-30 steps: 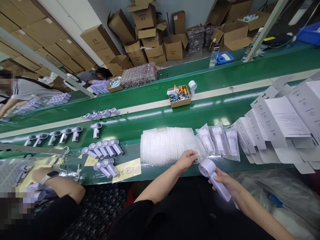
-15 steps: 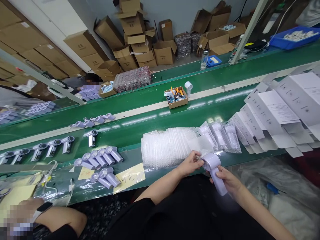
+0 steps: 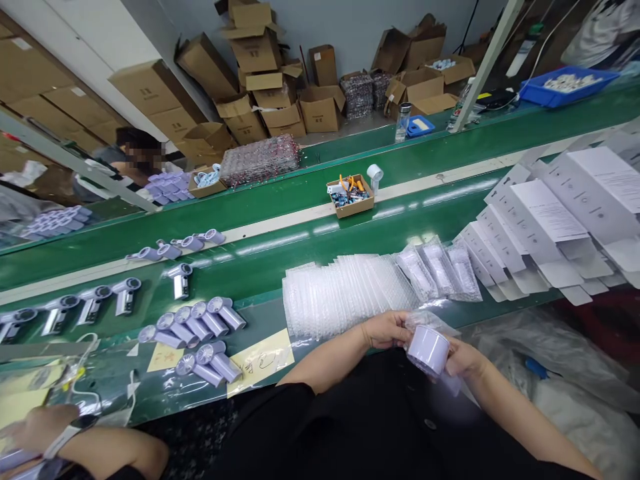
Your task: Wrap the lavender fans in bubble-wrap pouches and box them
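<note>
a: obs. lilac handheld fan (image 3: 427,349), head end toward camera, held just off the near edge of the green belt (image 3: 320,233), partly inside a clear bubble bag (image 3: 431,321).
b: grips?
a: right hand (image 3: 463,357) closed around the fan's handle from the right. left hand (image 3: 389,329) pinching the bag's mouth beside the fan head.
b: surroundings?
a: stack of bubble bags (image 3: 345,292) just beyond the hands; three bagged fans (image 3: 440,269) to its right, then white cartons (image 3: 545,223). loose fans (image 3: 200,327) left. a co-worker's hand (image 3: 35,430) at lower left.
</note>
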`<action>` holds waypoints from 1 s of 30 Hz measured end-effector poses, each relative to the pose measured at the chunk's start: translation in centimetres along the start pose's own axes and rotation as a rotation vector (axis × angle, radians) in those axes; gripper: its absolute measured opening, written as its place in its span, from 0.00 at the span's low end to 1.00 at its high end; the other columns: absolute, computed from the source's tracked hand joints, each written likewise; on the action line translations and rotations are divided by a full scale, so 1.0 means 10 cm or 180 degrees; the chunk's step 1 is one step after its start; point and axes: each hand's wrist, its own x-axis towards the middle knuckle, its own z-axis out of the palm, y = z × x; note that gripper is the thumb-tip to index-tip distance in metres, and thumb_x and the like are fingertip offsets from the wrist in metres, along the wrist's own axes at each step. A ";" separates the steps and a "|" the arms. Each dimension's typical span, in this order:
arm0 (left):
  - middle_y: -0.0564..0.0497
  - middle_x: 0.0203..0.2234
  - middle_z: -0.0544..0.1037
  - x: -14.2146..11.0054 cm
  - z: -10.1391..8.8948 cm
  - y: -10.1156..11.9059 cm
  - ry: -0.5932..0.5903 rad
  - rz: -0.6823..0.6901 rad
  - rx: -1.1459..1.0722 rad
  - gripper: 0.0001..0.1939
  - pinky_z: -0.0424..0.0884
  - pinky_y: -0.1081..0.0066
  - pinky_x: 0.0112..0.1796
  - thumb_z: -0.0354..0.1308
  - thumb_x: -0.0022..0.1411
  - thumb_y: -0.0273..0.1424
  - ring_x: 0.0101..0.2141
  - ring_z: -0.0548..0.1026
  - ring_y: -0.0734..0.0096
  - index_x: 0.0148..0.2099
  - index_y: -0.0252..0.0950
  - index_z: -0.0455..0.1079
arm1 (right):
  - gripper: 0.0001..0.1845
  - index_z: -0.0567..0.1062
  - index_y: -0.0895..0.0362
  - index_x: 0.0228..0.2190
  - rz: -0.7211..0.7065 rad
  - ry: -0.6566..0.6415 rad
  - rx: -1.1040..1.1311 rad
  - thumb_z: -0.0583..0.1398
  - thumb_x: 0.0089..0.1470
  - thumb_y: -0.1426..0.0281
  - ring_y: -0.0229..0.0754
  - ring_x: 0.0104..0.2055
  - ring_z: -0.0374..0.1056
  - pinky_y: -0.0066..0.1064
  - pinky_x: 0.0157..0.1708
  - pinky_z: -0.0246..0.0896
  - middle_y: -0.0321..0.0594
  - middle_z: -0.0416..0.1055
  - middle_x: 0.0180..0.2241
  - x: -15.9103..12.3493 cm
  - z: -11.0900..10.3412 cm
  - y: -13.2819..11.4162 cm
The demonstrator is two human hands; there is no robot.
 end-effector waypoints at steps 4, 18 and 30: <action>0.54 0.20 0.69 -0.04 0.05 0.05 0.0890 0.0175 0.0228 0.21 0.52 0.77 0.20 0.69 0.39 0.39 0.18 0.62 0.82 0.31 0.29 0.69 | 0.30 0.75 0.61 0.37 0.0075 0.0081 -0.0213 0.73 0.27 0.68 0.37 0.26 0.68 0.25 0.26 0.63 0.39 0.73 0.28 -0.03 -0.01 -0.14; 0.52 0.24 0.71 -0.02 0.35 0.38 0.2085 0.1268 0.3098 0.13 0.63 0.75 0.29 0.50 0.61 0.35 0.27 0.68 0.75 0.31 0.33 0.70 | 0.35 0.65 0.51 0.51 -0.0148 0.1649 -0.0324 0.68 0.40 0.67 0.39 0.32 0.67 0.29 0.27 0.65 0.39 0.70 0.38 -0.09 0.56 -0.33; 0.50 0.24 0.66 -0.17 0.26 0.05 0.1385 0.2710 0.5301 0.07 0.66 0.69 0.29 0.44 0.59 0.24 0.27 0.65 0.69 0.35 0.34 0.63 | 0.27 0.66 0.50 0.43 -0.0401 0.2945 -0.0094 0.68 0.41 0.67 0.39 0.31 0.69 0.31 0.24 0.70 0.35 0.70 0.38 -0.05 0.73 -0.30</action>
